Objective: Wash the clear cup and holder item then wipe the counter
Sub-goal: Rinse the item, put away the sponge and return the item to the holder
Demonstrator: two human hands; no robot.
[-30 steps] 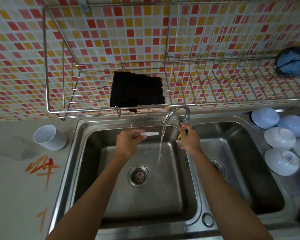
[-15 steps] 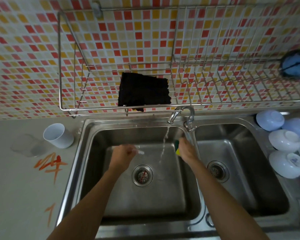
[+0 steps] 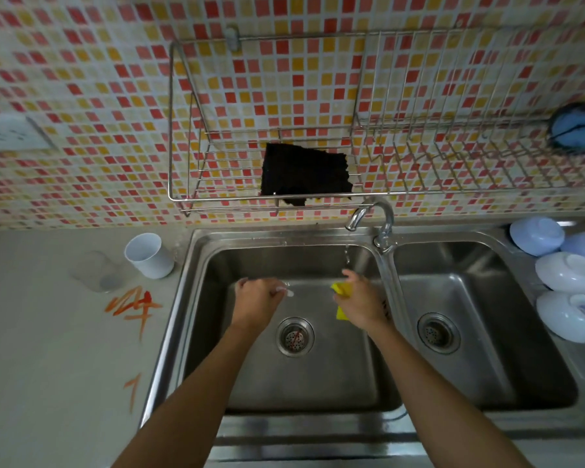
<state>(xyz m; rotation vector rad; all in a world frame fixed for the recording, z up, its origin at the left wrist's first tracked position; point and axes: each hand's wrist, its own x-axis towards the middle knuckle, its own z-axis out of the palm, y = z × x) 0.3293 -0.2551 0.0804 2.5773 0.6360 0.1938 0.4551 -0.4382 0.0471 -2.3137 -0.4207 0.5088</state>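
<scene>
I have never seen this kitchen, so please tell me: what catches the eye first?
The two hands over the left steel sink basin: the right hand grips a yellow sponge, the left hand pinches a small white item. Orange scribbles mark the grey counter beside them.

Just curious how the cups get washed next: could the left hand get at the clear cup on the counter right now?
Probably not at once. The left hand grips a small white item; the path to the clear cup looks open, the white cup beside it.
</scene>
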